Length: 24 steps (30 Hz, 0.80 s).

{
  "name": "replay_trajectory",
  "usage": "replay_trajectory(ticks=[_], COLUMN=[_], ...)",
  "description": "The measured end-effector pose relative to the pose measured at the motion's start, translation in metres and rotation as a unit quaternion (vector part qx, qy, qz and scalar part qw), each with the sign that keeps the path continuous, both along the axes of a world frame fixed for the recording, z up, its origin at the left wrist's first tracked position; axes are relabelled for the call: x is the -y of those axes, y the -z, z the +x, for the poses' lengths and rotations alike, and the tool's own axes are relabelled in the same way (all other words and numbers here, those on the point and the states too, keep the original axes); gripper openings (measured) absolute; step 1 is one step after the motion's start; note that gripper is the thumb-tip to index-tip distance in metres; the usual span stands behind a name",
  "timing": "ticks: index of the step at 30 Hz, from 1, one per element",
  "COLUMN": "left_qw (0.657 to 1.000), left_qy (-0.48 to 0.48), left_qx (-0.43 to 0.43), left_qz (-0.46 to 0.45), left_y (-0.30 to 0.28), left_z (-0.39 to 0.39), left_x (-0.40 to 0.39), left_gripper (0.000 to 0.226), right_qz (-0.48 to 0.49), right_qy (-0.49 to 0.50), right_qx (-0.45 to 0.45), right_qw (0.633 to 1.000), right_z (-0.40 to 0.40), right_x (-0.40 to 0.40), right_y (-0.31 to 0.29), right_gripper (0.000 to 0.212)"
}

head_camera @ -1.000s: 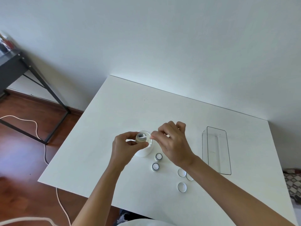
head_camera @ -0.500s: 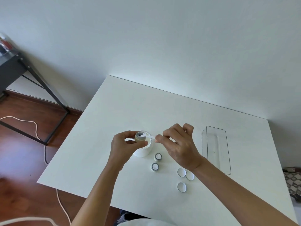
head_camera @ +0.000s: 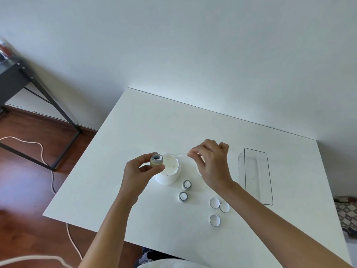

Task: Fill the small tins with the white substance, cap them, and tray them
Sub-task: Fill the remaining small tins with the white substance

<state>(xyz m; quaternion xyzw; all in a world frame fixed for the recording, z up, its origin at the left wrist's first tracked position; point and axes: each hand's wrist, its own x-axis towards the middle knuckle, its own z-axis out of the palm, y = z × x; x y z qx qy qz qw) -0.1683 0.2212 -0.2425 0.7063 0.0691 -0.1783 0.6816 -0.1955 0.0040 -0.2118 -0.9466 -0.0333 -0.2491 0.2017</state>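
Filling goes on: the left hand [head_camera: 139, 172] pinches one small tin [head_camera: 156, 160], the right hand [head_camera: 211, 163] pinches a spatula [head_camera: 183, 155], while two tins [head_camera: 187, 184], three caps [head_camera: 214, 202] and the bare tray [head_camera: 256, 176] wait.

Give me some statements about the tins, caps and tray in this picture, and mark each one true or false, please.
1. The left hand holds a small tin. True.
2. The clear tray already contains capped tins. False: nothing capped lies in it.
3. Three white caps lie loose on the table. True.
4. Two tins stand inside the big white jar. False: they stand on the table beside it.
5. The right hand rests flat on the tray. False: it is raised near the jar.
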Motion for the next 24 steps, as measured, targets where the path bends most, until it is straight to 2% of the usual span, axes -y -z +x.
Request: replay_trajectory(ticks=[4,10,12,15,19,24], left_qw=[1.0,0.999,0.999,0.999,0.999,0.998], left_qy=[0.005,0.01,-0.002,-0.023,-0.023,-0.022], left_qx=[0.004,0.017,0.011,0.005,0.011,0.006], left_qz=[-0.022,-0.035,-0.034,-0.034,-0.045,-0.063], left_y=[0.005,0.01,0.012,0.015,0.018,0.024], left_z=[-0.004,-0.009,-0.009,-0.008,-0.007,-0.009], left_x=[-0.006,-0.009,-0.01,-0.008,-0.008,-0.009], left_gripper=[0.035,0.041,0.042,0.036,0.031,0.03], right_qz=[-0.063,-0.193,-0.209,-0.153,-0.032,0.115], right_qy=[-0.001,-0.013,-0.007,0.02,0.116,0.199], right_qx=[-0.141,-0.251,-0.282,-0.314,-0.326,-0.366], right_qw=[0.988,0.948,0.936,0.937,0.938,0.902], right_z=[0.012,0.033,0.035,0.035,0.034,0.031], right_x=[-0.017,-0.031,-0.036,-0.032,-0.018,-0.001], right_y=[0.024,0.046,0.049,0.048,0.04,0.028], right_gripper=[0.014,0.015,0.014,0.016,0.022,0.029])
